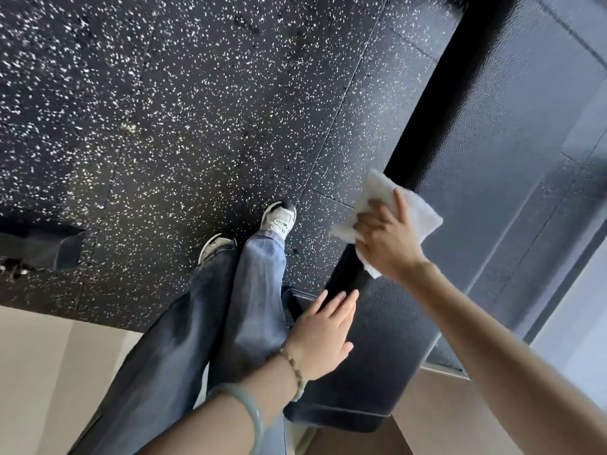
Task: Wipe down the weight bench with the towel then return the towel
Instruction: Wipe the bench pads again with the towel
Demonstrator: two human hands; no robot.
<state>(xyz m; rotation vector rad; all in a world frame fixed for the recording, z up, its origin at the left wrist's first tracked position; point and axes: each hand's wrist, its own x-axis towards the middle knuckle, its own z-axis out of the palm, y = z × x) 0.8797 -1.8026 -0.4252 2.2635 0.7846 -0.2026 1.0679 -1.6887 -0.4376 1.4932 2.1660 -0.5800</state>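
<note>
The black padded weight bench (492, 133) runs from the lower middle of the head view up to the top right. My right hand (386, 239) presses a white towel (412, 208) against the bench's left edge, fingers closed over the cloth. My left hand (323, 333), wearing a bead bracelet and a green bangle, lies flat and open on the near end of the pad, holding nothing.
Black rubber floor (164, 110) with white speckles fills the left and centre. My legs in blue jeans and white sneakers (277, 218) stand just left of the bench. A dark piece of equipment (42, 247) sits at the left edge.
</note>
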